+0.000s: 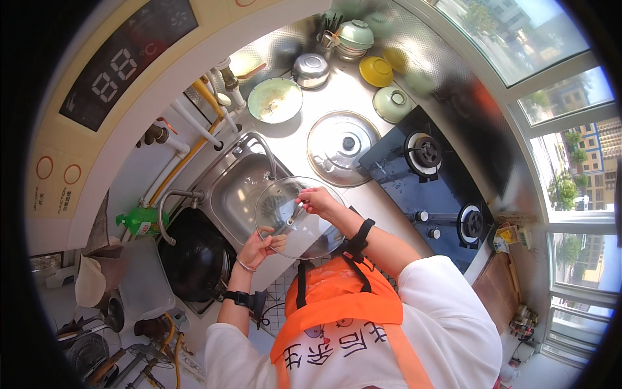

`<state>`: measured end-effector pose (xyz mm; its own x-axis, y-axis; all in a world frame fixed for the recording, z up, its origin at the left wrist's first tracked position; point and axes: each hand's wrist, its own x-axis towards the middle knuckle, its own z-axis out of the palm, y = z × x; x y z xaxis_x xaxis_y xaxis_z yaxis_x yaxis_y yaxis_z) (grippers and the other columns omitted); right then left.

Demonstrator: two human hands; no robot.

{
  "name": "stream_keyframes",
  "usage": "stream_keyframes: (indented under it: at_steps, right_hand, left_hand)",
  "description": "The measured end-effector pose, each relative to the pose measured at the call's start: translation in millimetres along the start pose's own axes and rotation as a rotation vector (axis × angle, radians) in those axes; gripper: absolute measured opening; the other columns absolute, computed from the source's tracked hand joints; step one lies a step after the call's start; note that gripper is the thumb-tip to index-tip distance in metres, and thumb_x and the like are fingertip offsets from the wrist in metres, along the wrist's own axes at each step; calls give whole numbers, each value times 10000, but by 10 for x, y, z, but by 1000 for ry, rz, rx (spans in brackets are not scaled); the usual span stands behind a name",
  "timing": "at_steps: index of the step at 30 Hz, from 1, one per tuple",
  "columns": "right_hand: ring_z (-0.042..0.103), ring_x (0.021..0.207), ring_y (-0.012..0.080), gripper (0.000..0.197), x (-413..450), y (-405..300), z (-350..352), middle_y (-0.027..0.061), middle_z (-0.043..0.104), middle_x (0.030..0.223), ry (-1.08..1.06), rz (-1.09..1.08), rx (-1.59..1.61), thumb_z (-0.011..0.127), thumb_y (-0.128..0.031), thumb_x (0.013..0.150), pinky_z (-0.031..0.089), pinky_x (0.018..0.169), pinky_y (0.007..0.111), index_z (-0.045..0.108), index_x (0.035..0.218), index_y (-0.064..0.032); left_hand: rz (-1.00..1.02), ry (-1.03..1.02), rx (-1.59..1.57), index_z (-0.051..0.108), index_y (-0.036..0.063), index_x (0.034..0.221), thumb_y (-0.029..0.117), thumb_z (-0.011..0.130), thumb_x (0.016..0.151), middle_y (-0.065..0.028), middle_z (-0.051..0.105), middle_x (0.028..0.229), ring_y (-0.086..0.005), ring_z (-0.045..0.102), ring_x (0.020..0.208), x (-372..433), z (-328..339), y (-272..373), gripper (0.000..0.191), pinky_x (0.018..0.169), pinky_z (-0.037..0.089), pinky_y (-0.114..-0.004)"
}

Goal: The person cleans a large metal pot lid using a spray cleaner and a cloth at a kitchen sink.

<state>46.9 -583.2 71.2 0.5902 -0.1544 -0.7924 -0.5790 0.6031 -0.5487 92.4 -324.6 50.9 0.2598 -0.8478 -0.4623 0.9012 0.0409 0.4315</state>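
Note:
A round, clear glass pot lid (311,238) is held up in front of me, over the front edge of the sink and the counter. My left hand (260,248) grips its rim at the lower left, with fingers showing through the glass. Above the middle of the lid, my right hand (316,200) has its thumb and fingers pinched together by the slim metal handle. Whether those fingers close on the handle or on some small thing is hard to tell. Beneath the lid lies the right basin of the stainless steel sink (238,180).
A black wok (197,257) fills the left basin, under a curved faucet (167,214). A metal lid (335,131) lies on the counter beside a black gas hob (388,170). Behind are a green enamel basin (275,95), a steel bowl (311,73) and upturned bowls (391,104).

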Motion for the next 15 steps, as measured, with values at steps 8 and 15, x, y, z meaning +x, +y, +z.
stream_keyframes:
  at_steps: [8, 15]
  right_hand:
    - [397, 403, 79, 252, -874, -777, -1373, 112, 610, 701, 410, -454, -32, 475, -6, 816, 289, 360, 222, 506, 1066, -10]
    - [491, 483, 133, 273, -712, -1411, -3423, 105, 582, 699, 817, -577, -308, 488, -58, 809, 355, 391, 274, 467, 1077, -9]
  left_hand:
    - [17, 56, 117, 381, 70, 1245, 224, 504, 916, -164, 523, 1194, -248, 517, 1122, 679, 648, 48, 383, 919, 458, -383]
    - [133, 396, 97, 424, 44, 1184, 206, 474, 928, -167, 516, 1204, -253, 508, 1133, 544, -172, 31, 306, 935, 441, -423]
